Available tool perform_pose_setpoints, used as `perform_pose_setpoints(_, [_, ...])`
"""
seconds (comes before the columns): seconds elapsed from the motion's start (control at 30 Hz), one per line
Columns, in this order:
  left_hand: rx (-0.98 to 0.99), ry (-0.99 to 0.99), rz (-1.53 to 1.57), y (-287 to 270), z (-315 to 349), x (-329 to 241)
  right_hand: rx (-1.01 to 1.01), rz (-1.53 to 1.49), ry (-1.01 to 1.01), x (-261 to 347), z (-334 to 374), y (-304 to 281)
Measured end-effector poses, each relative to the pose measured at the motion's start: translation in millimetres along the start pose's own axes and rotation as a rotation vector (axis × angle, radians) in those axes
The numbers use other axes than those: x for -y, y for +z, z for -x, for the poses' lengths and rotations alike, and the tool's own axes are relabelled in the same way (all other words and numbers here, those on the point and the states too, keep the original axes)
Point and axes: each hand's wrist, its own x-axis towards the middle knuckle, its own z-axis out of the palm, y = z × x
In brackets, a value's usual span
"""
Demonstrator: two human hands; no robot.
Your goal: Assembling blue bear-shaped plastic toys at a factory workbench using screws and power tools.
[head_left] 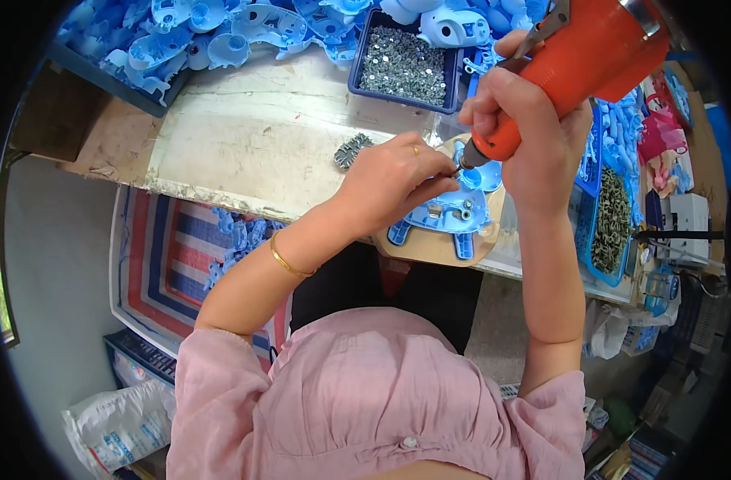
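My right hand [533, 120] is wrapped round an orange-red power screwdriver [577, 68], which tilts down to the left. Its dark bit points at a light-blue plastic toy part [469, 206] lying on a round tan board [393, 246] at the table's front edge. Close beside the bit's tip, my left hand [397, 180] has its thumb and fingers pinched together. Whatever they hold is too small to make out. A small pile of screws [352, 150] sits on the table just left of my left hand.
Beyond my hands stands a dark-blue tray of small metal screws [401, 68]. Heaps of blue plastic shells [253, 28] line the back. At right is a blue basket of metal pieces [612, 220]; at lower left, a striped sheet-lined bin [153, 264] holds blue parts.
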Motion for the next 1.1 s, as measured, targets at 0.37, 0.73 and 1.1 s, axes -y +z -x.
perform_pose_setpoints(0.37, [-0.013, 0.016, -0.054, -2.2, 4.4, -3.5, 0.033, -0.043, -0.055, -3.0, 2.7, -3.4])
perform_pose_setpoints(0.73, [0.044, -0.043, 0.174, 4.5, 17.1, -4.8, 0.130, -0.057, 0.002, -3.9, 8.5, -3.3])
perform_pose_setpoints(1.1, [0.138, 0.050, 0.369, -1.3, 26.2, 5.7, 0.227, -0.208, 0.017, -3.3, 14.7, -5.2])
